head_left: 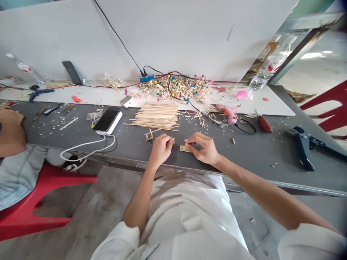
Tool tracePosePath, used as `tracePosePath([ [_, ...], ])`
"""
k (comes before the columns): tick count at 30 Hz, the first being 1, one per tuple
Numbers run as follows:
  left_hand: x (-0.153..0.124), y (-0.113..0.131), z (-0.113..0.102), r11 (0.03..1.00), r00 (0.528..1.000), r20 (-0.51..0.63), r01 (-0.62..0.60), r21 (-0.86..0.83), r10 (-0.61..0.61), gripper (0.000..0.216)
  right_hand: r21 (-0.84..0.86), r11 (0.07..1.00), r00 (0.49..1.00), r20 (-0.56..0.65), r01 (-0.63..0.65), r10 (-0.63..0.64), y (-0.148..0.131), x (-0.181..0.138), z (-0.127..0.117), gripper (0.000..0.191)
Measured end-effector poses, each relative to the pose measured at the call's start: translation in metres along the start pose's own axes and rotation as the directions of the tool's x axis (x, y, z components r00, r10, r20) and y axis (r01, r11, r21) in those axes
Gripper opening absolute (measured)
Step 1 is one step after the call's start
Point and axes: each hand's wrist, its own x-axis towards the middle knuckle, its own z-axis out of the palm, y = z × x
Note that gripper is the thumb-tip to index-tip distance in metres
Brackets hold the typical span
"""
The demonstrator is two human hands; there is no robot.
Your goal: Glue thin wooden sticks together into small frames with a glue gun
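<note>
My right hand (202, 147) is closed, with thumb and forefinger pinched on a small pale bit that looks like a short wooden stick. Right under those fingertips lies a row of short wooden sticks (184, 148), side by side on the grey table and partly covered by the hand. My left hand (162, 148) hovers just to the left, its fingers curled and thumb against forefinger; whatever it may hold is too small to make out. Beyond it stands a little frame of glued sticks (149, 135). A bundle of long thin wooden sticks (157, 116) lies farther back.
A heap of stick pieces with coloured balls (181, 88) lies at the back. A pink glue gun (227, 112), a red-handled tool (264, 124) and a blue-handled cutter (305, 148) lie right. Left are a phone on a white block (108, 121) and a co-worker's arm (11, 131).
</note>
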Motion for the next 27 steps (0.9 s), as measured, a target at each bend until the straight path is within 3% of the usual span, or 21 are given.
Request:
tracePosePath([
  [7,-0.0001,0.0068,-0.0024,0.999,0.996,0.079,-0.045,0.004,0.045,0.018,-0.007,1.000,1.000,-0.003,0.021,-0.021,-0.0005,0.0004,0.0001,0.012],
  [27,-0.0004,0.0051,-0.0016,0.996,0.993,0.109,-0.061,0.069,0.053,0.018,0.002,1.000,1.000,0.003,-0.016,0.016,-0.0008,0.0001,-0.0005,0.009],
])
